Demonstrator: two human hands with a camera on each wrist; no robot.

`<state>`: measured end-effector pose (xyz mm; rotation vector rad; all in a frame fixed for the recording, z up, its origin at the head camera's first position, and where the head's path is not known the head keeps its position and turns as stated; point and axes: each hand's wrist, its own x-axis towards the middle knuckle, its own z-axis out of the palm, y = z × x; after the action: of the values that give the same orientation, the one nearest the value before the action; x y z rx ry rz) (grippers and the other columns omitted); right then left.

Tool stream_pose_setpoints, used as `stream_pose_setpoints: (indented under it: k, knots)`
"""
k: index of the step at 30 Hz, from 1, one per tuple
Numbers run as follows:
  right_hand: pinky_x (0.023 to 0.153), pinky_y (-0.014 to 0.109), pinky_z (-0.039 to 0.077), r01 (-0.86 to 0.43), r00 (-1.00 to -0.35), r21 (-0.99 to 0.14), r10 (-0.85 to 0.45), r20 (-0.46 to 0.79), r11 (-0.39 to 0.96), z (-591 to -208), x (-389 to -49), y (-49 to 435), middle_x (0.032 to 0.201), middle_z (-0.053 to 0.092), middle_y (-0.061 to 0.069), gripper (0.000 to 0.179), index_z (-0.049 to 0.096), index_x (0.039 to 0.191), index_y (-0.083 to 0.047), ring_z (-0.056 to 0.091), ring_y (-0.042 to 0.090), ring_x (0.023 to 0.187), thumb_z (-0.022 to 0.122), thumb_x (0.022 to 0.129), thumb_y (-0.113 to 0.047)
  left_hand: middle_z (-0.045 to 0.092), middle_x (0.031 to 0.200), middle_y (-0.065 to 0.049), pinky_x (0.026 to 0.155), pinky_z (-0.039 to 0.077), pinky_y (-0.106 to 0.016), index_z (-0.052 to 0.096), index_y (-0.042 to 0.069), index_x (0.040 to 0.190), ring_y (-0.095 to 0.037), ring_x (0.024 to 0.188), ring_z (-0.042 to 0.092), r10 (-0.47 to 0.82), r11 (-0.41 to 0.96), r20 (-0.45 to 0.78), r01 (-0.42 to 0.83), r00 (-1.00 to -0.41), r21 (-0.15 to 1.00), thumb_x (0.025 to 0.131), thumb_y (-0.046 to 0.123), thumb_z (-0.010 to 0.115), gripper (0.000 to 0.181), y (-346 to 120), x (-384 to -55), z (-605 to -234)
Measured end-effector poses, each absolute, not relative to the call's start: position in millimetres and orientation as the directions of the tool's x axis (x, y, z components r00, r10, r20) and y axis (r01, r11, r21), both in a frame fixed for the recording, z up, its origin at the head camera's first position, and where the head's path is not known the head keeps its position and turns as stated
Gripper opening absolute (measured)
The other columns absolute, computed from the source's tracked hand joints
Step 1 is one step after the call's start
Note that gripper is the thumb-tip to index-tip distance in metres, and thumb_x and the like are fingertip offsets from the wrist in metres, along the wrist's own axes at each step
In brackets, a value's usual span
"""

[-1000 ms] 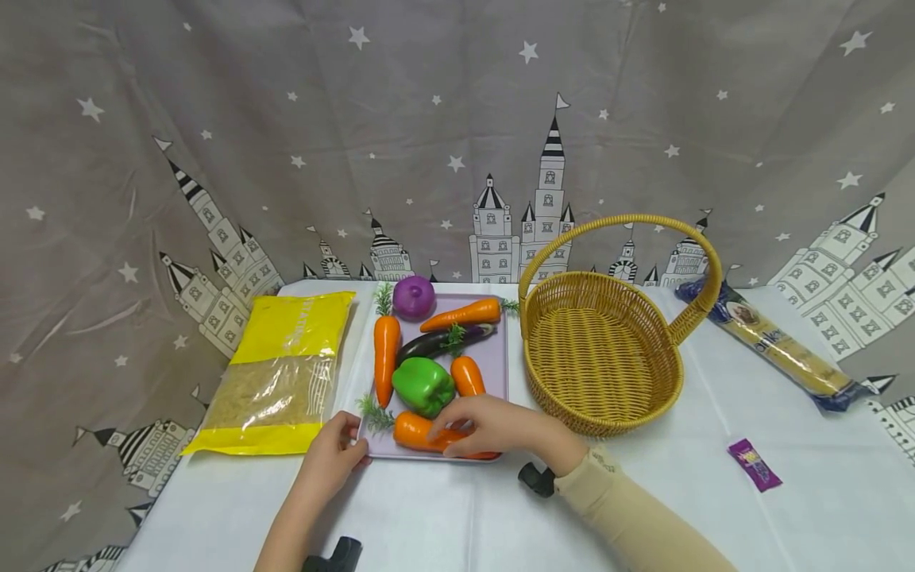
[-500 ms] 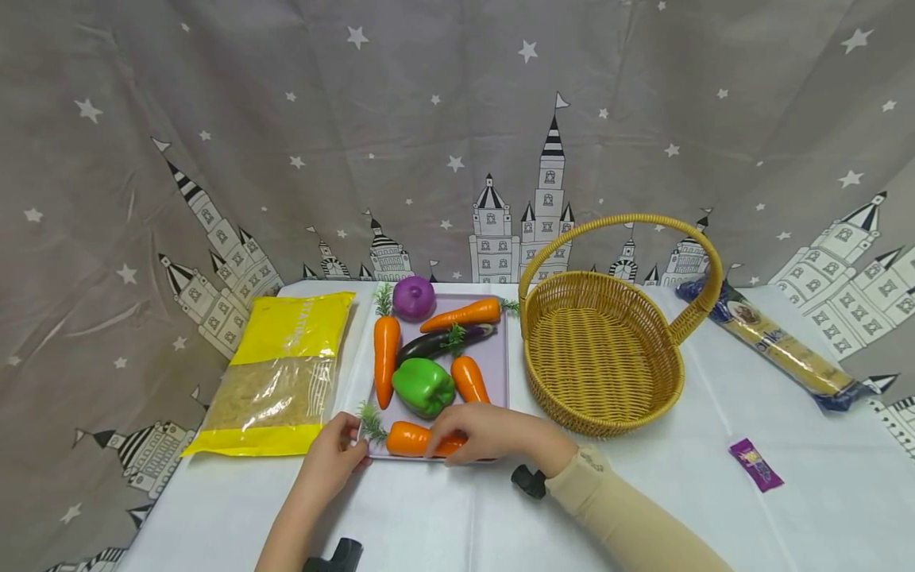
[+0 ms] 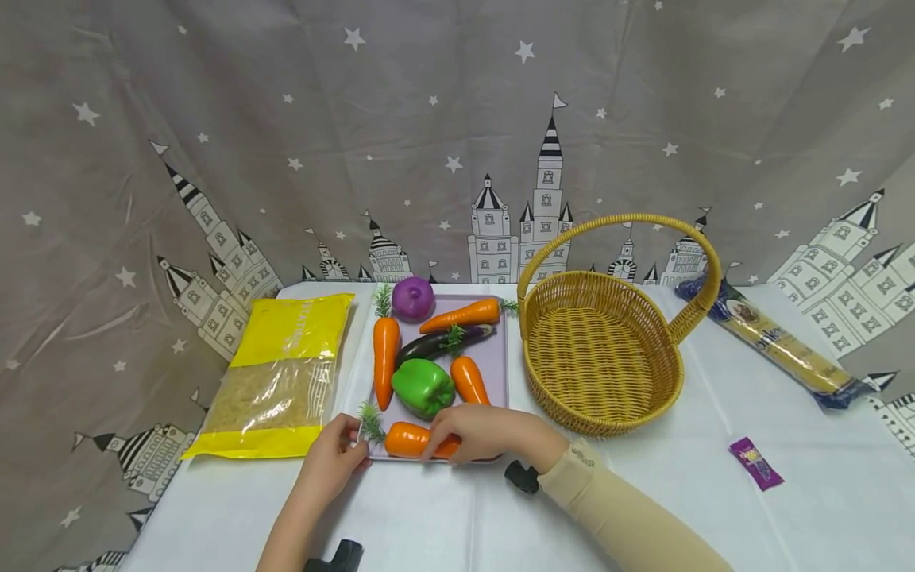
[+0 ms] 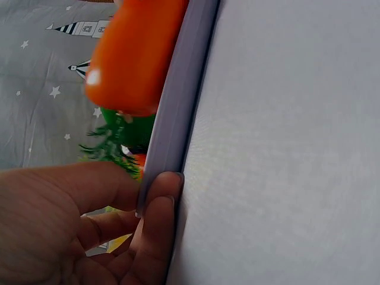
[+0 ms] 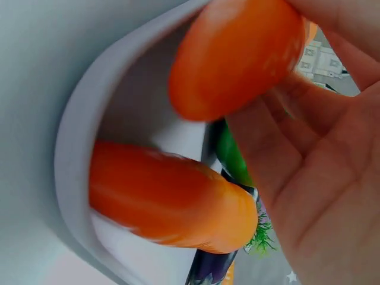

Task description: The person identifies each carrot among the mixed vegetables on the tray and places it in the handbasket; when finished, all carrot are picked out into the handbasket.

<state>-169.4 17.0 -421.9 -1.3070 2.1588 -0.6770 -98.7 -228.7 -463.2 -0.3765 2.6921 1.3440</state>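
Note:
A lilac tray (image 3: 498,372) bears several orange carrots, a green bell pepper (image 3: 422,387), an eggplant (image 3: 424,346) and a purple onion (image 3: 413,299). My left hand (image 3: 330,457) holds the tray's near left corner; in the left wrist view, thumb and fingers pinch its rim (image 4: 172,119). Along the near side lies a carrot (image 3: 407,439) with its leafy top to the left. My right hand (image 3: 480,433) grips that carrot, covering much of its right part. In the right wrist view, its blunt orange end (image 5: 234,59) shows against the palm, above another carrot (image 5: 172,199).
To the right of the tray stands a wicker basket (image 3: 672,373) with a tall arched handle. A yellow bag (image 3: 279,377) lies at the left. Farther right are a long pack of noodles (image 3: 775,342) and a small purple packet (image 3: 756,464). A printed curtain hangs behind.
The near carrot has shifted slightly left and toward the tray's near edge, with my right hand on it. My left hand stays at the tray corner.

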Motion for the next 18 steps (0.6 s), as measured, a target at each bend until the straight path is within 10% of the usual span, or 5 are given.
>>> stream_pose_setpoints:
  k: [9, 18]
  knots:
    - [0.089, 0.019, 0.047, -0.508, -0.419, -0.79, -0.9, -0.122, 0.343, -407.7, -161.5, 32.5, 0.116, 0.06, -0.011, 0.033, 0.072, 0.115, -0.019, 0.052, 0.002, 0.104, 0.072, 0.084, -0.007, 0.053, 0.092, -0.012, 0.061, 0.057, -0.026, 0.053, -0.003, 0.108, -0.017, 0.067, 0.06, -0.172, 0.554, -0.204, -0.266, -0.964, 0.789, 0.086, 0.001, 0.061, 0.024, -228.2, -97.4, -462.0]
    - [0.09, 0.029, 0.051, -0.39, -0.582, -0.885, -0.813, 0.022, 0.255, -372.3, -149.3, 83.2, 0.126, 0.056, -0.003, 0.031, 0.07, 0.119, -0.02, 0.052, 0.015, 0.109, 0.07, 0.088, -0.013, 0.056, 0.094, -0.015, 0.065, 0.058, -0.027, 0.053, -0.006, 0.115, -0.017, 0.067, 0.062, -0.2, 0.525, -0.248, -0.318, -0.948, 0.79, 0.087, 0.004, 0.062, 0.031, -229.7, -98.0, -462.5]
